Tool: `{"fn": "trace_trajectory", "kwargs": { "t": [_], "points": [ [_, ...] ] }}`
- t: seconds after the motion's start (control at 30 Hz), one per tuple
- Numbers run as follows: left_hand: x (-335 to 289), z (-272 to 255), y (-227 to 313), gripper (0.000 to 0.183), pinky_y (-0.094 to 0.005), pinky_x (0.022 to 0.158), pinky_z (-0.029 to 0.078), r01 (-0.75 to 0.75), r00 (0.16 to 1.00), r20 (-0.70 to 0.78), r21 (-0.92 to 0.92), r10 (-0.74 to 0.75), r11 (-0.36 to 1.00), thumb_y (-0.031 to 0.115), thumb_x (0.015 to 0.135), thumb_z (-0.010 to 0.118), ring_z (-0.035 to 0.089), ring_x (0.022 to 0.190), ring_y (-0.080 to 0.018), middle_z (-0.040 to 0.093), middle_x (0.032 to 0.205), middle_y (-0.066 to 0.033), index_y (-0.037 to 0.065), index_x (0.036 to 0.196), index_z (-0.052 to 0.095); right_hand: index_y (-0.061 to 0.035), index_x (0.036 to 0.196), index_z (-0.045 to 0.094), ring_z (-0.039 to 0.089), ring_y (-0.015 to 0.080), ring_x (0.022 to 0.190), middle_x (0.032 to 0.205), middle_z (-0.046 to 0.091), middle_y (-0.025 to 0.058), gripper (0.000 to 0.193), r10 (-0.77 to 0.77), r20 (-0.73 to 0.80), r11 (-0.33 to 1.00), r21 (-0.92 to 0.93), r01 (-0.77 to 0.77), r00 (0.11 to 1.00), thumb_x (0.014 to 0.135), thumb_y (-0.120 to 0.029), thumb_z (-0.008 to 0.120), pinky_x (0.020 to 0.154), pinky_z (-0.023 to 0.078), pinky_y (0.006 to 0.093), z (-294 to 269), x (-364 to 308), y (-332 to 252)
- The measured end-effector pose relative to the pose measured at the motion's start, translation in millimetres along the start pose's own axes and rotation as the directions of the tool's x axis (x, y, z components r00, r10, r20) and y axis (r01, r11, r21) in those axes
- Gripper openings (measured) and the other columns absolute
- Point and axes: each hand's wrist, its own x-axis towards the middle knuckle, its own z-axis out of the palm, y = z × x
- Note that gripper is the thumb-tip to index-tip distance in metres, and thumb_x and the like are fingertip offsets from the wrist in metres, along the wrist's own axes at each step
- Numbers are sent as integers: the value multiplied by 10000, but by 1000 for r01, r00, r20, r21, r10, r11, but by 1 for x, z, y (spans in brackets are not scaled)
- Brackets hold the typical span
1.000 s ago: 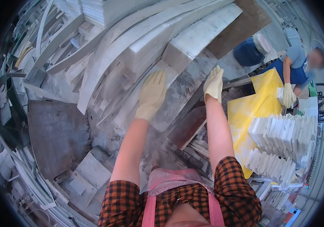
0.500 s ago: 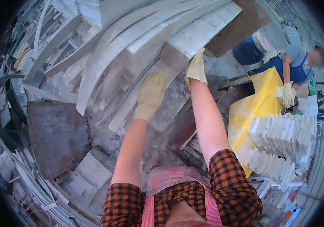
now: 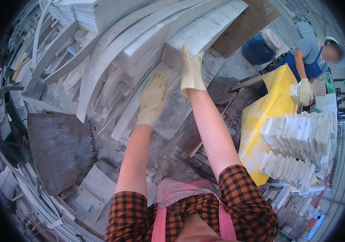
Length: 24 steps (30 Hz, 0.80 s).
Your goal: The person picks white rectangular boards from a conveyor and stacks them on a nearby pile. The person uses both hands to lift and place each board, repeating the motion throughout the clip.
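My left hand (image 3: 154,99), in a cream rubber glove, is stretched out flat with its fingers apart from any object I can make out. It is over a long pale strip (image 3: 134,109) near the end of a stepped stack of white slabs (image 3: 132,66). Further right, my right hand (image 3: 192,73), in the same kind of glove, has its thumb and fingers spread. Its fingertips are at the near end of a second stack of white slabs (image 3: 204,28); whether they press on it I cannot tell. Neither hand holds anything.
Long curved white strips (image 3: 96,76) lie to the left, beyond a worn dark board (image 3: 61,149). On the right are a yellow sheet (image 3: 267,109), stacked notched white pieces (image 3: 297,135) and a blue barrel (image 3: 257,50). A gloved co-worker (image 3: 311,64) bends there. A brown board (image 3: 247,26) lies behind.
My right hand has moved left and slightly down along the end of the slab stack, its fingers now more spread. My left hand has shifted slightly left. The whole view has shifted a little.
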Motion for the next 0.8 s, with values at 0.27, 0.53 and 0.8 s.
{"fn": "trace_trajectory", "kwargs": {
  "t": [0.27,0.53,0.8],
  "points": [
    [2,0,0,398,-445,1130,419,-27,1000,9,28,27,999,167,951,571,529,1333,-342,608,1390,-145,36,1325,605,128,1559,183,379,419,1463,1558,351,357,1001,-72,-106,982,-182,52,992,934,-488,664,1209,308,395,10,-2,-1],
    [0,0,-2,425,-433,1140,412,-15,1000,-13,-31,15,999,182,949,566,531,1329,-333,602,1400,-154,33,1346,593,92,1553,247,384,410,1462,1556,382,319,1037,-179,47,898,-399,183,983,878,-559,690,1186,343,389,-16,5,-10],
    [-2,4,-4,421,-433,1139,414,-35,998,-48,-9,34,999,181,948,567,533,1328,-333,604,1397,-160,25,1337,603,24,1499,403,415,350,1421,1508,450,209,793,-594,427,208,-737,643,681,913,-428,689,1174,340,421,-41,16,-15]
  ]
}}
